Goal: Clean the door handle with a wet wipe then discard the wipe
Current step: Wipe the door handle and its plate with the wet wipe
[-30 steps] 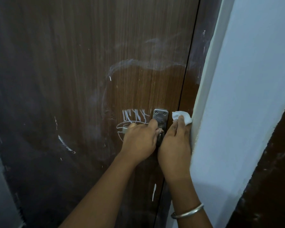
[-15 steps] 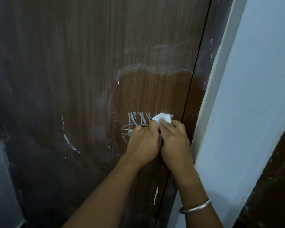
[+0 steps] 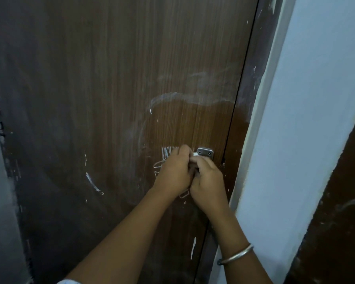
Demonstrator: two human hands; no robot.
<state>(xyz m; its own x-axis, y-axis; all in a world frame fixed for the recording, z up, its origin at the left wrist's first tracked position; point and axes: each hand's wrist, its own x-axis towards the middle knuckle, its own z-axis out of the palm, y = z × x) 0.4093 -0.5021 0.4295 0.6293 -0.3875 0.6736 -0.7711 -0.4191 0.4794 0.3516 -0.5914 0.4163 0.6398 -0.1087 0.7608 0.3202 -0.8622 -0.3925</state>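
A dark brown wooden door carries a metal door handle whose top plate shows just above my hands. Its lever is hidden under my fingers. My left hand is closed around the lever area, left of the plate. My right hand presses against it from the right, fingers curled over the handle below the plate. Only a small corner of the white wet wipe shows, pinched between the fingers of both hands at the plate's left edge.
The door bears white chalk scribbles and smears around the handle. A pale blue wall edge juts out close on the right, beside the door frame. Another dark surface lies at the far right.
My right hand brought the wipe from the right of the plate across its top, then down onto the lever. The plate is uncovered again and most of the wipe is hidden.
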